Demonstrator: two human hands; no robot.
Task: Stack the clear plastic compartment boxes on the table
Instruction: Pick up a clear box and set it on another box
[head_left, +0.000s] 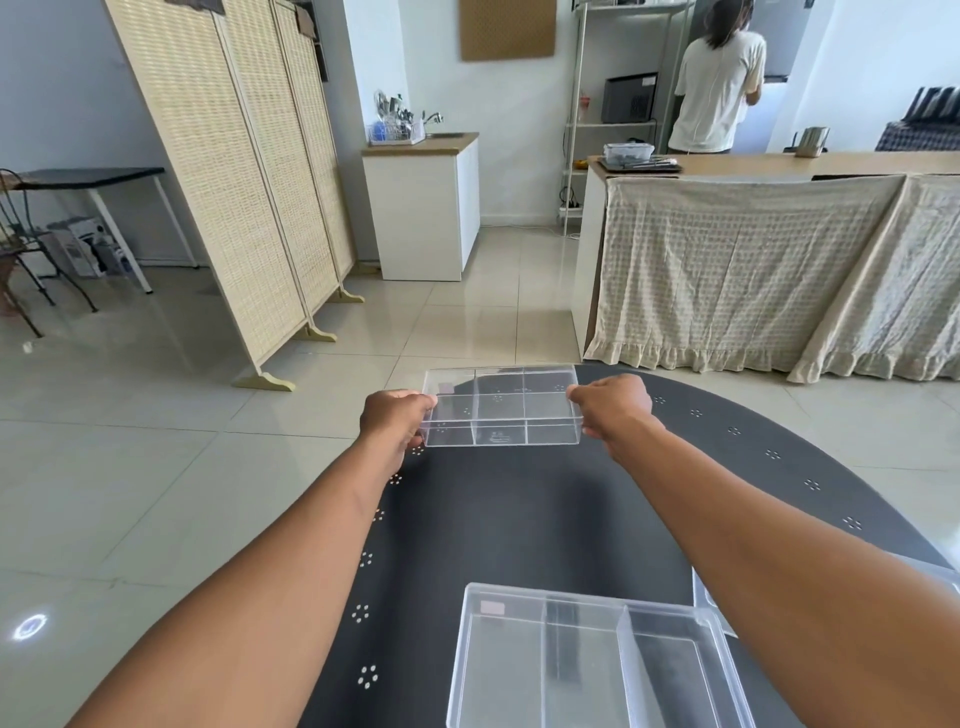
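**Far box gripped at both ends, ready to be carried to the near one**

Both arms reach out over the round black table with small white dotted flower marks (519, 519); the left hand (397, 415) and the right hand (615, 405) are each closed on one short end of a clear plastic box divided into small compartments (501, 408), which sits at the far side of the table; whether it rests on the surface or is just lifted off it cannot be told from this view. Close to the body lies a larger clear plastic box with long compartments (587, 660), open side up, and the corner of a third clear plastic container (714, 597) shows just past its right rim, mostly hidden by the right forearm.

The step in hand looks like the pick-up of the far box; stacking itself is not yet done. The next move likely calls for drawing the box level toward the body, squaring its edges with the near box, and setting it down without tilting; clear walls are slick, so an even hold at both ends matters.
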